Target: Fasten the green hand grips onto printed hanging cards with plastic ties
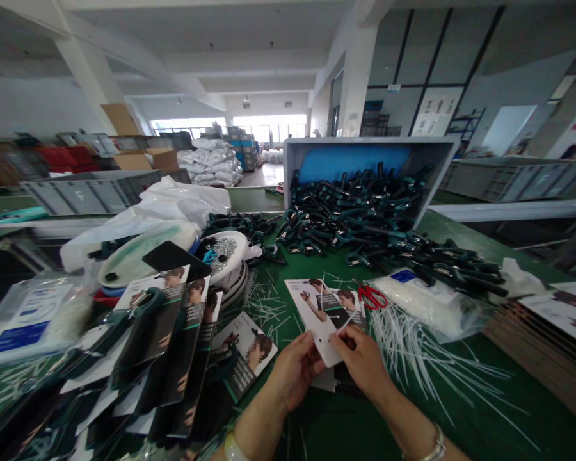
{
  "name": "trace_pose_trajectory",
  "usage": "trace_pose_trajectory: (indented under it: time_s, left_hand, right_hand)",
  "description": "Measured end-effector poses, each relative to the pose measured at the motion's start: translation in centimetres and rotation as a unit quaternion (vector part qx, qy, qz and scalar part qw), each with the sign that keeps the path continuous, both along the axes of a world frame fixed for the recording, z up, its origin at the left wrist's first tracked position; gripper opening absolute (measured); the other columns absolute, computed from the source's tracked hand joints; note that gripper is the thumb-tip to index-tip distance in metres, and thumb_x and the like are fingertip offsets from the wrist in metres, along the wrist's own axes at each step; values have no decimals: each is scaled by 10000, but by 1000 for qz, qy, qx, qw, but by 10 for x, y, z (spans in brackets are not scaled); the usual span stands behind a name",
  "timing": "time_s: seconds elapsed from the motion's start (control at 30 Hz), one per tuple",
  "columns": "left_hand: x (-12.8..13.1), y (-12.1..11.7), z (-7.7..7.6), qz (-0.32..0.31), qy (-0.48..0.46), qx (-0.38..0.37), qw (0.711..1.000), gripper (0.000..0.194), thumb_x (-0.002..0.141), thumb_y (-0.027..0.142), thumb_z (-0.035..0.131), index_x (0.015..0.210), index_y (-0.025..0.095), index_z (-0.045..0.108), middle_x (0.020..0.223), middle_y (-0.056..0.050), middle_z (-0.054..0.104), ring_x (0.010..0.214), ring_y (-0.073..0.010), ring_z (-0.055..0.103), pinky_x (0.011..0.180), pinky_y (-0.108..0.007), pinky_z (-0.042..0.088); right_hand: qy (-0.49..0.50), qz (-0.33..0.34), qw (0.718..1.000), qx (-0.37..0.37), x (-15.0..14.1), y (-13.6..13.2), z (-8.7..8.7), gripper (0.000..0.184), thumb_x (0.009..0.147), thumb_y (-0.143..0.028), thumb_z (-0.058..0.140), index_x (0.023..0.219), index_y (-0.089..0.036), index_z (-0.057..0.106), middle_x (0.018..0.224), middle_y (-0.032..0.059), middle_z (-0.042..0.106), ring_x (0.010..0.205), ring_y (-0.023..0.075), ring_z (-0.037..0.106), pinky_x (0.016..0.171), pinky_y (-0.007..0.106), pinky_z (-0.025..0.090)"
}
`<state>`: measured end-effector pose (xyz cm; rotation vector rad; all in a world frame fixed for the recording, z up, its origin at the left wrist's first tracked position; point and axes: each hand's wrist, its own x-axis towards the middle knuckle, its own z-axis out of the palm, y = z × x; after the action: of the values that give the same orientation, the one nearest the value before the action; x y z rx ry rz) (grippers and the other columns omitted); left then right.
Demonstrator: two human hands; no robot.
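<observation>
My left hand and my right hand together hold a white printed packaging card at its near edge, low in the middle of the view. My left fingers curl round the card's left corner. My right fingers pinch its right corner, and a thin white cable tie sticks up from that pinch. Under the card lies a dark item I cannot make out.
Finished carded packs fan out at the left. A tipped grey crate spills dark green-black clamps over the green table. Red scissors, a bag of white ties, loose ties and card stacks lie to the right.
</observation>
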<state>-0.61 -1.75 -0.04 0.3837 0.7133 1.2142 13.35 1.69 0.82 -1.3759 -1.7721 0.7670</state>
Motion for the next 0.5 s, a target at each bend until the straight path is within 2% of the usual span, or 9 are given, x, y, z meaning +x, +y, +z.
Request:
trace_pose_trajectory:
  time_s: [0.13, 0.33, 0.4, 0.5]
  left_hand:
    - [-9, -2, 0, -47, -8, 11, 999, 240, 774, 210, 606, 989, 103, 612, 986, -96, 643, 843, -139, 618, 689, -184, 499]
    - [-14, -2, 5, -122, 11, 62, 990, 449, 626, 58, 688, 1062, 127, 606, 1009, -89, 644, 812, -119, 618, 664, -151, 462]
    - [-9, 0, 4, -97, 51, 63, 992, 426, 582, 76, 721, 996, 115, 629, 923, -87, 669, 763, -131, 621, 658, -179, 459]
    - [3, 2, 0, -15, 140, 47, 989, 362, 542, 153, 768, 880, 108, 645, 822, -74, 688, 711, -158, 621, 684, -242, 467]
  right_hand:
    - [32, 0, 999, -44, 3, 5, 2, 205, 728, -338, 532, 586, -191, 541, 577, -17, 535, 557, 136, 498, 525, 238, 388]
    - [62, 2, 996, -61, 7, 5, 5, 201, 702, -334, 540, 567, -186, 535, 538, -35, 510, 531, 122, 477, 505, 225, 368]
    - [63, 4, 996, -69, 6, 3, 5, 199, 704, -331, 533, 569, -184, 532, 539, -35, 513, 532, 121, 477, 506, 225, 365]
    - [48, 8, 997, -64, 4, 1, 3, 202, 701, -323, 533, 556, -183, 525, 528, -36, 502, 527, 120, 464, 507, 229, 357]
